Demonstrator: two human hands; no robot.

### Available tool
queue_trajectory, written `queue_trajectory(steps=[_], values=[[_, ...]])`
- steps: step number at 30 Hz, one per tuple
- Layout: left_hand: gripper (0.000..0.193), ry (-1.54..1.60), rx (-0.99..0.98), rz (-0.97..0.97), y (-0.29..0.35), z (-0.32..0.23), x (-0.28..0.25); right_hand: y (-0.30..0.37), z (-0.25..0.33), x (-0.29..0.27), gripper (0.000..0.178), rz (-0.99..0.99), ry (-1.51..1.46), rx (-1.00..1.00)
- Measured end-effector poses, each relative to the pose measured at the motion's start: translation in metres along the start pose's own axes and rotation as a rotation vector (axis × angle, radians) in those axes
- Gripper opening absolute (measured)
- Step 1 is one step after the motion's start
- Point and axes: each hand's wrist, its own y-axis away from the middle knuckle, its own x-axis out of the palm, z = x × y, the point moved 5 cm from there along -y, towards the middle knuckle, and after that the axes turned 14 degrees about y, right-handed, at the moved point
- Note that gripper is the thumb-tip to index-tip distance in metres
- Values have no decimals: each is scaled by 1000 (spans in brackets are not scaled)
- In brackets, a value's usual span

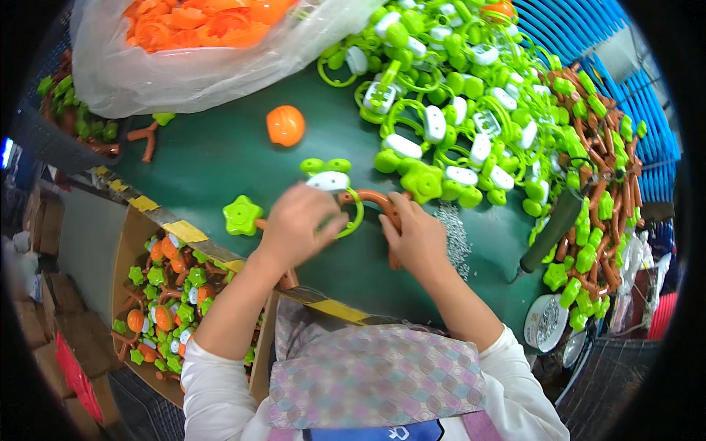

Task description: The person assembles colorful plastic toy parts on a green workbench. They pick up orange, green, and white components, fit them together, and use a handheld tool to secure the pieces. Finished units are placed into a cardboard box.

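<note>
You're on the head view, left fisheye of the pair, looking steeply down past your patterned apron (368,375), with your forearms (237,309) coming in from the lower edge. Range is close: your left hand (300,220) and right hand (418,239) sit near mid-frame over the green work surface (220,154). Coverage is wide, reaching the carton (263,351) at lower left and blue slatted plastic (577,26) at upper right, straight edges bowing toward the dark rim.
</note>
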Motion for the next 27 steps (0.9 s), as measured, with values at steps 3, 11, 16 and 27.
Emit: queue_trajectory(steps=[3, 11, 16, 27], values=[[22, -333, -126, -320, -43, 44, -36, -2, -2, -2, 41, -20, 111, -40], [61, 305, -655, -434, -55, 139, -47, -19, 6, -41, 48, -132, -44, -107], [63, 1660, -793, -240, -44, 13, 8, -41, 36, -67, 54, -453, -207, -441], [87, 1273, -430, -391, 3, -42, 10, -14, 67, -66, 57, -133, -644, -392]])
